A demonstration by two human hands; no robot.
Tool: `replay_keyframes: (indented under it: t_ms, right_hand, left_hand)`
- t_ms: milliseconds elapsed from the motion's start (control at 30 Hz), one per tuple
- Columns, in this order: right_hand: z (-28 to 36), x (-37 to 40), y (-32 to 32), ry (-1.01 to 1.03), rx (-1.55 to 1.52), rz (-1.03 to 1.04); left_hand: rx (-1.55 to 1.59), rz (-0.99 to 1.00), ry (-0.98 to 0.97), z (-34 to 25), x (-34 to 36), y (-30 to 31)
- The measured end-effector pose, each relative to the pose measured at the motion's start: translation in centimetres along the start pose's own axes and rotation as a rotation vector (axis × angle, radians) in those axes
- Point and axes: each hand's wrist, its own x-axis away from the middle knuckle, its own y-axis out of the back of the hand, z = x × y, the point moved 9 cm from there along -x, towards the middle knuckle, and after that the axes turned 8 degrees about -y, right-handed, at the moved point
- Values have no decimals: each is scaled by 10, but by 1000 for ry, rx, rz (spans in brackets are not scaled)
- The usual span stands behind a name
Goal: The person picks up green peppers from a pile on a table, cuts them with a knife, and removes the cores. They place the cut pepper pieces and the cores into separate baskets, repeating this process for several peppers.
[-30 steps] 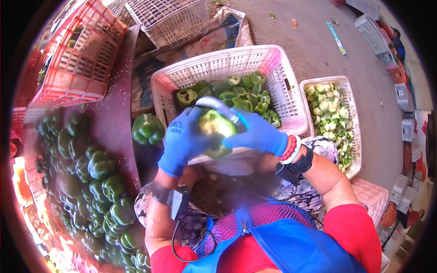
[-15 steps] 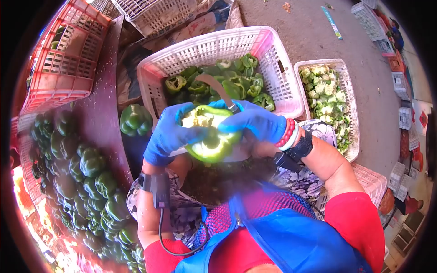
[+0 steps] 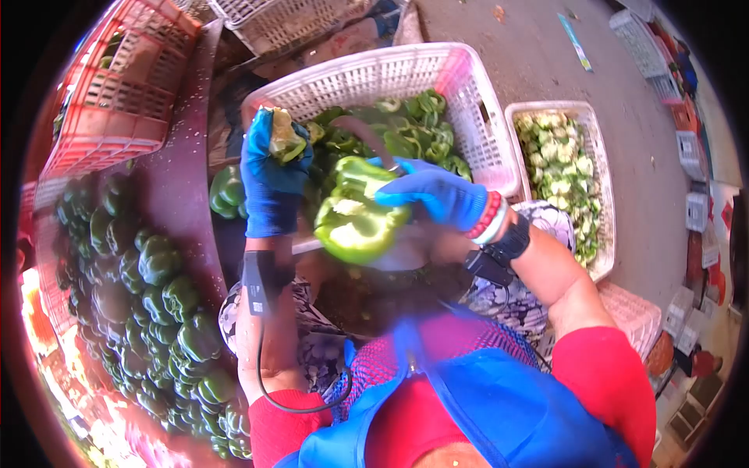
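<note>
My left hand (image 3: 275, 175), in a blue glove, is raised at the left and closed around a pale seedy pepper core (image 3: 285, 137) with a green rim. Beside it, my right hand (image 3: 437, 193), also gloved, grips a hollowed green bell pepper (image 3: 360, 222) whose cut opening faces up toward me. A curved knife (image 3: 367, 134) juts from the same right hand, its blade over the crate behind. That large white crate (image 3: 466, 74) holds cut green pepper pieces (image 3: 406, 140). One whole green pepper (image 3: 226, 192) lies just left of my left hand.
A big heap of whole green peppers (image 3: 160, 312) fills the left side. A smaller crate (image 3: 606, 234) of pale cores (image 3: 555, 156) stands to the right. Red crates (image 3: 117, 101) rise at the upper left, and another white crate (image 3: 289, 31) sits at the back.
My hands have drawn apart. The left one has moved up and left with the core, now out of the pepper, while the right one keeps the pepper and knife nearly in place.
</note>
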Motion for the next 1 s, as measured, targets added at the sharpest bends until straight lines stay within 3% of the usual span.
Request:
replay_keyframes:
  t_ms: [33,67,133,167,200,300,333,433,533,600,633,667,700,800,867,1000]
  right_hand:
    - [6,-2,12,-14,60,-39]
    - [29,1,21,127,86,-59]
    - [60,17,55,199,382,-342]
    - [69,29,85,117,661,-610]
    - [90,37,82,166,1051,-766]
    - [79,18,26,638,1226,-516]
    - [66,8,-1,764,1432,-414]
    - [41,-14,3,638,1406,-516]
    - [53,-17,22,570,1227,-641]
    - [38,-27,53,280,618,-614]
    - [22,-30,63,135,308,-588]
    - [21,-31,60,163,128,-471]
    - [17,-32,60,146,63,-464]
    - [7,-37,53,118,-14,-405]
    - [7,-37,40,135,78,-338]
    - [8,-43,43,168,150,-207]
  left_hand:
    - [111,-85,5,-6,-2,-5]
    - [218,-156,159,-4,-1,-11]
    - [316,-318,431,12,10,-15]
    - [353,-292,494,19,14,-21]
    - [385,-280,553,31,19,-21]
    - [436,-246,703,59,38,-42]
    - [440,-235,746,62,45,-54]
    - [435,101,729,64,51,-79]
    - [296,-40,777,59,60,-75]
    - [445,113,721,48,53,-90]
    - [19,78,692,51,50,-60]
    - [-403,46,723,51,51,-29]
    - [-401,67,621,43,47,-37]
    - [-259,113,365,32,45,-65]
    - [-456,221,215,35,45,-51]
    - [-449,295,183,9,47,-75]
